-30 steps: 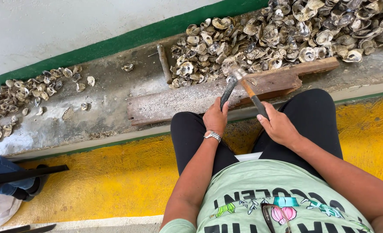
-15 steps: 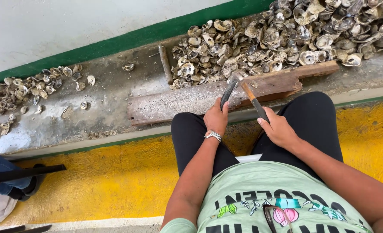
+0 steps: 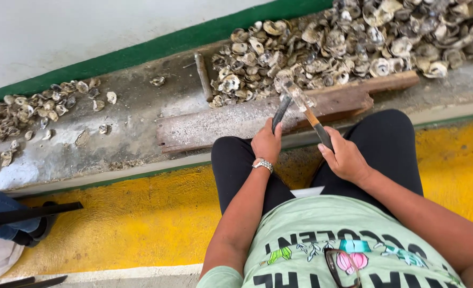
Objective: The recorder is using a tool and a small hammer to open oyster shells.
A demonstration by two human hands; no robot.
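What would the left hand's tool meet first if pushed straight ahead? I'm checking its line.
Probably the weathered wooden plank, then the oyster shell pile beyond; the left hand points its dark tool there, though depth is unclear.

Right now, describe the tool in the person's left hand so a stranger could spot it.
Start at the long weathered plank lying before the big shell heap. Over its middle, two tools cross; the left hand holds the dark, plain metal rod, unlike the lighter-headed, hammer-like tool in the right hand.

Bright, even daylight; soft shadows only. White wall (image 3: pixel 87 32) slightly overexposed. Sharp focus throughout, mild wide-angle bending at edges.
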